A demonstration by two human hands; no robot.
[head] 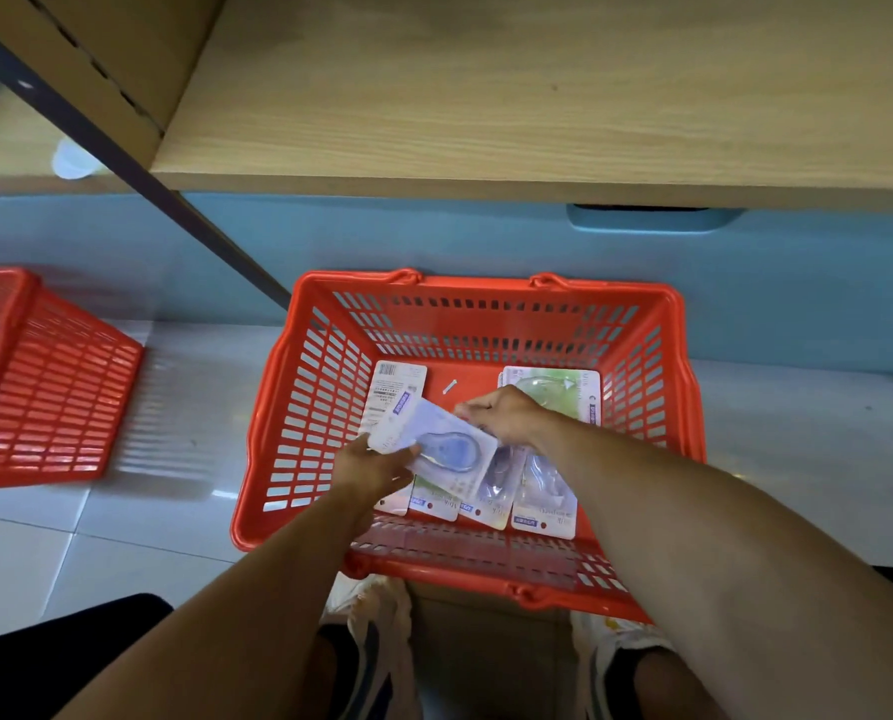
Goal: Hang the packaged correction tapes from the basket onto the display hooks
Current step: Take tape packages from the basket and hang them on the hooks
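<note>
A red plastic basket (278, 407) stands on the floor below me, holding several packaged correction tapes. A blue-tape pack (449, 444) is lifted above the others; my left hand (377, 470) grips its near left edge and my right hand (501, 413) pinches its far right edge. More packs lie flat under it: a green one (564, 387) at the back right, one face down (397, 381) at the back left, and others (543, 506) along the near side. No display hooks are in view.
A second red basket (44, 387) lies tipped at the left. A wooden shelf board (538, 96) overhangs the far side, above a blue base panel (486, 236). A dark metal post (148, 168) slants down at left. My shoes (377, 646) stand just before the basket.
</note>
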